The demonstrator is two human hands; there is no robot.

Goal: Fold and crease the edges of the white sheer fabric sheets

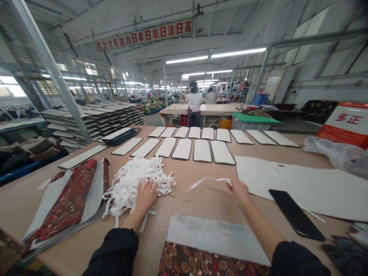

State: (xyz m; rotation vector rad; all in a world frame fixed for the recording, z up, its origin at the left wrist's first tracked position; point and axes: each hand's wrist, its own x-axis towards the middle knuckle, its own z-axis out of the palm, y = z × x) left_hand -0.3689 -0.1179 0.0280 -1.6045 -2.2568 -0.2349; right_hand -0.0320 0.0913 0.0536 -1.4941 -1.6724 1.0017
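My left hand (146,196) rests on top of a loose heap of white fabric strips (138,186), its fingers spread. My right hand (240,191) pinches one end of a single white strip (208,180), which trails left through the air above the cutting table (195,207). Rows of white, dark-edged padded panels (202,150) lie beyond my hands. A stack of red floral fabric pieces (69,195) lies left of the heap. Nearer me are a pale translucent sheet (215,237) and brown floral fabric (207,260).
A large white sheet (299,184) and a black panel (296,214) lie on the right. Stacked panels (92,119) stand beyond the table's left side. A crumpled plastic bag (336,153) lies at the far right. A co-worker (194,103) stands at a farther table.
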